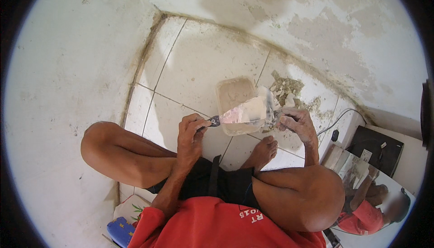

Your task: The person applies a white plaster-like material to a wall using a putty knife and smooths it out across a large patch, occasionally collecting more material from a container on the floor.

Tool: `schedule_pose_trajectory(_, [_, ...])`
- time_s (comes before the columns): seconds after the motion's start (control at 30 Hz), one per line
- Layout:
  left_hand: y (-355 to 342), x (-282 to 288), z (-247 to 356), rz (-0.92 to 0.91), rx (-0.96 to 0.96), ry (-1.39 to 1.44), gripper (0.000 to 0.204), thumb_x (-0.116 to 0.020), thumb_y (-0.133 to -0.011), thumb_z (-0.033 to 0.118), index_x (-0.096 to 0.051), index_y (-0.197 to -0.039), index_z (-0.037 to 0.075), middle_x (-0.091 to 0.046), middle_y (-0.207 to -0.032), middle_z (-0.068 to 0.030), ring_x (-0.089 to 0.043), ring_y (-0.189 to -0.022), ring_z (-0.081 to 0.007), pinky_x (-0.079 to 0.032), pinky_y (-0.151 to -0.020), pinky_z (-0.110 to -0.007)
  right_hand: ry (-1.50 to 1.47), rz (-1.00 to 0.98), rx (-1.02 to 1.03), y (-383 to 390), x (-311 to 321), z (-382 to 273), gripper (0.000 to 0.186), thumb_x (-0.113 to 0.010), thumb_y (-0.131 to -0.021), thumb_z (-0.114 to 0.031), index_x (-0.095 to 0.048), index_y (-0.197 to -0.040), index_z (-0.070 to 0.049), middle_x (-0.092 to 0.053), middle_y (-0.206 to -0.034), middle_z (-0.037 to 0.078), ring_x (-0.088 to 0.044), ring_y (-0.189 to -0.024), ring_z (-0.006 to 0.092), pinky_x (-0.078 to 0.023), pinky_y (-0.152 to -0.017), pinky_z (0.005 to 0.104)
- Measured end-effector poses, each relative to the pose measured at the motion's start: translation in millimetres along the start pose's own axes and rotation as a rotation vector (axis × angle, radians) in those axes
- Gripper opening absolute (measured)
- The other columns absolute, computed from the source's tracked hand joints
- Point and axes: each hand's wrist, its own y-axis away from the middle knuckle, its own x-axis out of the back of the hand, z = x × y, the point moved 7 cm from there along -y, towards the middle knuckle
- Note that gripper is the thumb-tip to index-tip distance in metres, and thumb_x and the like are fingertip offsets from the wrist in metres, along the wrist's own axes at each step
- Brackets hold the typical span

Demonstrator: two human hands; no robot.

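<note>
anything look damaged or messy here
Yes. Rubble lies loose on the tiled floor by the tub, and the wall above it is patchy, its coating flaked off in places.

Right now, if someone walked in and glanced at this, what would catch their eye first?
Most striking is the pair of hands at the centre: the left hand grips a putty knife loaded with pale paste, and the dusty right hand holds a second blade against it, just over a plastic tub of the same paste on the tiled floor. Behind the tub, a heap of rubble lies below the patchy, peeling wall.
</note>
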Motion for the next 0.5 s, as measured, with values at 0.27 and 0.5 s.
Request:
schedule_pose_trajectory(0.27, [-5.6,16.5,3.6,-0.024,-0.136,-0.273,0.039,-0.069,-0.077,-0.016,-0.069,-0.109,0.007,-0.059,-0.111,-0.0114,-0.056,-0.103,-0.0274,-0.049,-0.086,-0.036,-0.041,0.051,0.041,10.0,10.2,2.2,0.021,-0.07,-0.089,-0.019,-0.07,-0.087,0.002,-0.068,-0.076,0.006,-0.062,-0.067,0.0124,-0.05,-0.06,0.0274])
schedule_pose_trajectory(0.5, [-17.1,-2.4,-0.4,-0.142,0.036,-0.184,0.03,-0.067,-0.082,-0.002,-0.066,-0.111,0.003,-0.059,-0.106,-0.0156,-0.06,-0.105,-0.0334,-0.049,-0.094,-0.042,-0.009,0.045,0.101,7.5,16.4,-12.4,0.02,-0.07,-0.089,-0.019,-0.071,-0.091,0.001,-0.068,-0.077,0.004,-0.064,-0.07,0.0127,-0.052,-0.063,0.0274])
